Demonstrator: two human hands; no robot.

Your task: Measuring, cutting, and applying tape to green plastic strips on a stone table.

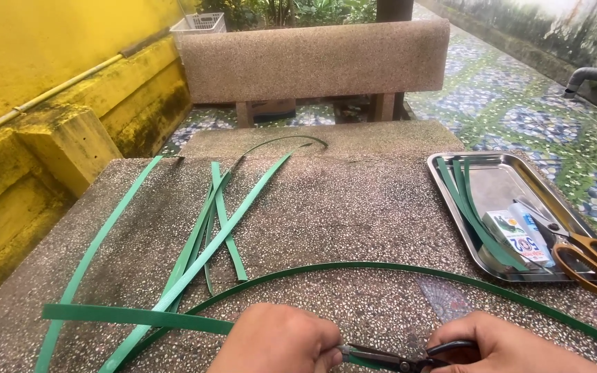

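Left hand: the left hand [278, 340] sits at the near edge of the stone table [354, 200], fingers curled together and pinched on the green strap [395, 268] right where the blades meet it.
Right hand: the right hand [502, 345] has its fingers hooked through the loops of the black scissors [399, 359], closed round the handles; the blades look nearly shut on the strap.
Doing it well: I would say the cut goes best with the strap held flat and taut just beside the blades, the pinching fingertips kept clear of the edge, and the blades square across the band so the end comes off straight.
The strap: a narrow, flat, glossy green plastic band, stiff enough to spring into a wide arc across the table from the hands round to the right edge.
Loose strips: more cut green strips [205, 228] lie fanned over the left half of the table.
Tray: a steel tray [450, 228] at the right holds a few strips, a small carton [516, 238], and orange-handled scissors [589, 259] resting over its rim.
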